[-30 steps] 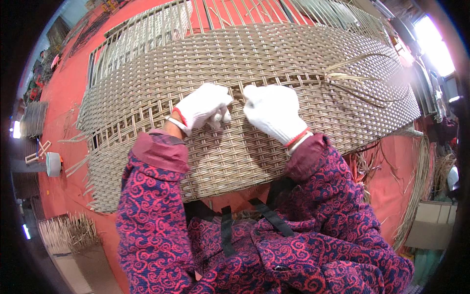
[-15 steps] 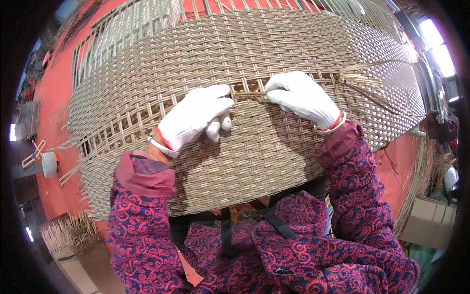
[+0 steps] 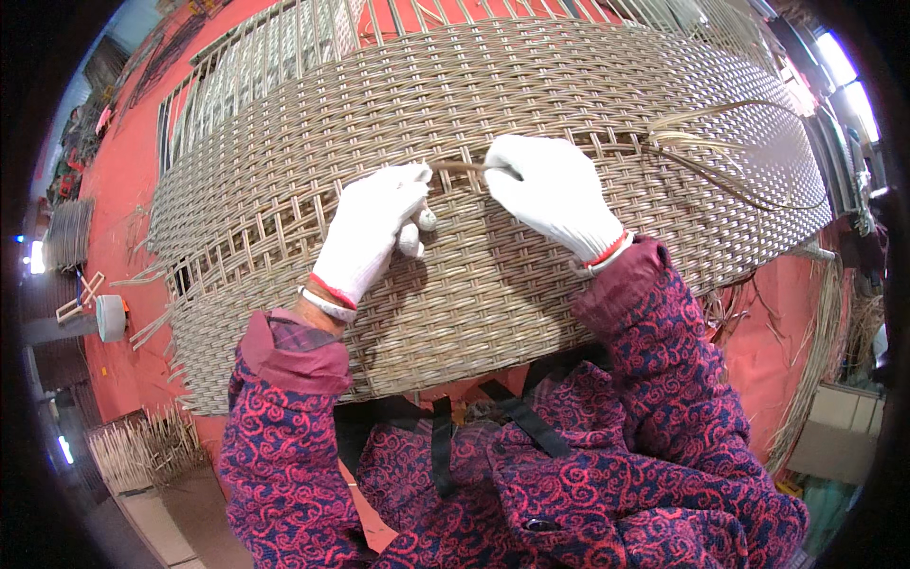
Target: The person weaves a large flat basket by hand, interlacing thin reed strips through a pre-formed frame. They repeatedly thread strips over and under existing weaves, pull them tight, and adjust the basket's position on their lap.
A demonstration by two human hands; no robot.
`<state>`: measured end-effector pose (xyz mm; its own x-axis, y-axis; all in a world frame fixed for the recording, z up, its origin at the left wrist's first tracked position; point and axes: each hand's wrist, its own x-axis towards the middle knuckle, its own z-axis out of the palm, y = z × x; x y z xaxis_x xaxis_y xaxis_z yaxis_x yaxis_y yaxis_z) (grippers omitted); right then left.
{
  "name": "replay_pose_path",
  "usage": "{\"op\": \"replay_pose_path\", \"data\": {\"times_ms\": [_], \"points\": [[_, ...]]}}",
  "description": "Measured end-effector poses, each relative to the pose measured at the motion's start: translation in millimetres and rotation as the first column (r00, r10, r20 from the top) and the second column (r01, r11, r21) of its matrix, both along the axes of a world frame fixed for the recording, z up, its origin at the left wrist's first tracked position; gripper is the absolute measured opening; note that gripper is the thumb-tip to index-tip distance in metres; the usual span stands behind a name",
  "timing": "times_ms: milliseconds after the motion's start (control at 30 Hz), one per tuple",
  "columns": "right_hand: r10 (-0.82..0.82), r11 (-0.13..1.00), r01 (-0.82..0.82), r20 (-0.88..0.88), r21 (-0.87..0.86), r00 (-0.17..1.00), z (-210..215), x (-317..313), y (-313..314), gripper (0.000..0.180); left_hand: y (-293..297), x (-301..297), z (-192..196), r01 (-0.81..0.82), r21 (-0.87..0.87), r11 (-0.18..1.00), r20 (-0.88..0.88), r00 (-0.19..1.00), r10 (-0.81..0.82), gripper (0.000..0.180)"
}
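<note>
A large curved panel of woven wicker [image 3: 474, 322] spreads in front of me, with an open band of bare uprights running across its middle. White knitted gloves cover both hands. A brown wicker strand [image 3: 459, 166] stretches between them along that band. My left hand [image 3: 372, 223] pinches the strand's left part between thumb and forefinger, the other fingers curled. On the right, my right hand [image 3: 552, 194] grips the same strand with closed fingers, resting near the weave. Several long loose strands [image 3: 720, 180] trail from the band farther right.
Red floor [image 3: 133, 313] surrounds the panel. Bare uprights [image 3: 427, 14] stick out along its far edge. A white roll [image 3: 111, 318] lies at the left, near a bundle of cut strands [image 3: 147, 446]. Cardboard boxes [image 3: 834, 431] and long loose strands are at the lower right.
Both hands have shifted left along the open band, the right one more. The gap between them is slightly narrower, and the strand between them now looks lifted and a little blurred.
</note>
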<state>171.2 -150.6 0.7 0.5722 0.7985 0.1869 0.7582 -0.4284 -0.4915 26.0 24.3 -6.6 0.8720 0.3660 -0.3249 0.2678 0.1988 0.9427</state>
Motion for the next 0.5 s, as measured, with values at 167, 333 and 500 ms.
{"op": "replay_pose_path", "data": {"times_ms": [167,333,500], "points": [[-0.088,0.996,0.086,0.267,0.020,0.960,1,-16,-11,0.007,9,11,2,0.196,0.058,0.979,0.011,0.980,-0.197,0.027],[-0.042,0.996,0.060,0.232,-0.072,0.972,-7,-21,8,0.013,17,19,6,0.385,0.115,0.916,-0.063,0.923,-0.380,0.020],[-0.052,0.986,-0.022,-0.436,-0.162,0.898,5,19,-12,0.022,19,14,2,0.355,0.006,0.935,-0.043,0.934,-0.354,0.018]]}}
